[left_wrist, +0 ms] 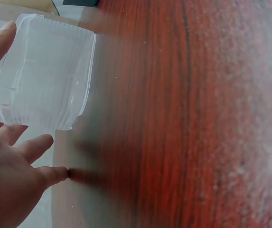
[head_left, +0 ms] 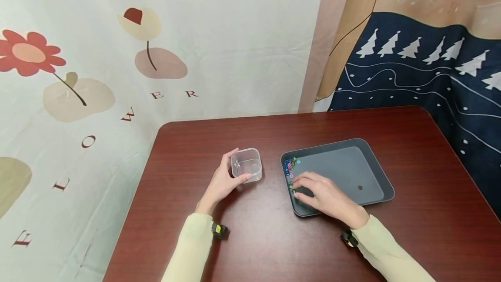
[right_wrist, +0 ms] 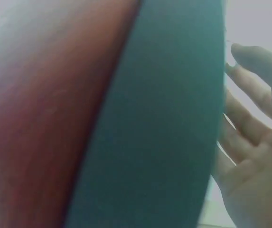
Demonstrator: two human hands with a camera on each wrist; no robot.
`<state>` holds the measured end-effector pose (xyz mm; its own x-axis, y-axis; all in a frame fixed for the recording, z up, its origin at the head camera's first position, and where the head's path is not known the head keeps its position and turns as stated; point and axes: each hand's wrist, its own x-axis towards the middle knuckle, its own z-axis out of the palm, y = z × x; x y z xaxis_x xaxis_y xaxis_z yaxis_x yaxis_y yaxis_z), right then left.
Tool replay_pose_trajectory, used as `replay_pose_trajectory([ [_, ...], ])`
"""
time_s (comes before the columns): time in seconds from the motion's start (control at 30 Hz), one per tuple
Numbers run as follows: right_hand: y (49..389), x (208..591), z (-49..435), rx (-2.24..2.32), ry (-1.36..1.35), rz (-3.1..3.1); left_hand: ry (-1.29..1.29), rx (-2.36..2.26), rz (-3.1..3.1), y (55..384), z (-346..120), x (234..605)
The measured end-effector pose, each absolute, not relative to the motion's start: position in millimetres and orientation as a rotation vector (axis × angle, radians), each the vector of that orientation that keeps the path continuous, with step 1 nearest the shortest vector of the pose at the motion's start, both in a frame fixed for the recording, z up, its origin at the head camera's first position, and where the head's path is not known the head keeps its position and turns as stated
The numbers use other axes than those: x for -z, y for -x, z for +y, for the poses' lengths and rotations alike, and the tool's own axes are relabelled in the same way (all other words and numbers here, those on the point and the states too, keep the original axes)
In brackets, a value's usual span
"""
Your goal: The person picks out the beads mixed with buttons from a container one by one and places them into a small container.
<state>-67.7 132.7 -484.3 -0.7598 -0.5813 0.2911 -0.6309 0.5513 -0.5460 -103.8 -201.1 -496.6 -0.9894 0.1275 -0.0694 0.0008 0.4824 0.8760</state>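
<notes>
My left hand (head_left: pixel 223 182) holds a small clear plastic box (head_left: pixel 246 164) upright by its sides, thumb on the near side and fingers on the far side. Nothing shows inside it. In the left wrist view the box (left_wrist: pixel 45 71) stands between thumb and fingers, with some fingertips below it near the tabletop. My right hand (head_left: pixel 325 195) reaches over the left end of a grey tray (head_left: pixel 340 164). Its thumb and fingertips are a little apart, right beside some green beads (head_left: pixel 291 186). Several blue, pink and green beads (head_left: pixel 288 166) lie along the tray's left wall.
A single dark brown bead (head_left: pixel 360 187) lies toward the tray's right side. Box and tray stand on a reddish-brown wooden table (head_left: pixel 266 238), a strip of bare tabletop between them. Behind the table hangs a printed cloth (head_left: pixel 242 55) with flowers and letters.
</notes>
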Motion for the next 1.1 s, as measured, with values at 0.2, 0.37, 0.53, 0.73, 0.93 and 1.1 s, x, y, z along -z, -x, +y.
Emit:
replay_pose_trajectory([
  [0.2,66.4,468.4,119.8,-1.043,-0.921,-2.657,-0.114,-1.512,2.584,99.9,-200.4,495.1],
  [0.37,68.2,458.6,103.0,-1.11,-0.862,-2.602,-0.125,-1.516,2.583,96.8,-200.4,495.1],
  [0.53,73.9,449.3,81.5,-1.193,-0.815,-2.534,-0.135,-1.529,2.581,94.7,-200.2,496.0],
  [0.73,84.7,448.9,54.4,-1.209,-0.787,-2.506,-0.141,-1.547,2.568,93.4,-200.9,497.4],
  [0.93,93.3,450.2,36.2,-1.2,-0.763,-2.533,-0.115,-1.533,2.574,92.9,-201.4,498.3],
  [1.1,99.8,451.6,26.6,-1.178,-0.688,-2.55,-0.129,-1.542,2.564,94.4,-199.8,497.9],
])
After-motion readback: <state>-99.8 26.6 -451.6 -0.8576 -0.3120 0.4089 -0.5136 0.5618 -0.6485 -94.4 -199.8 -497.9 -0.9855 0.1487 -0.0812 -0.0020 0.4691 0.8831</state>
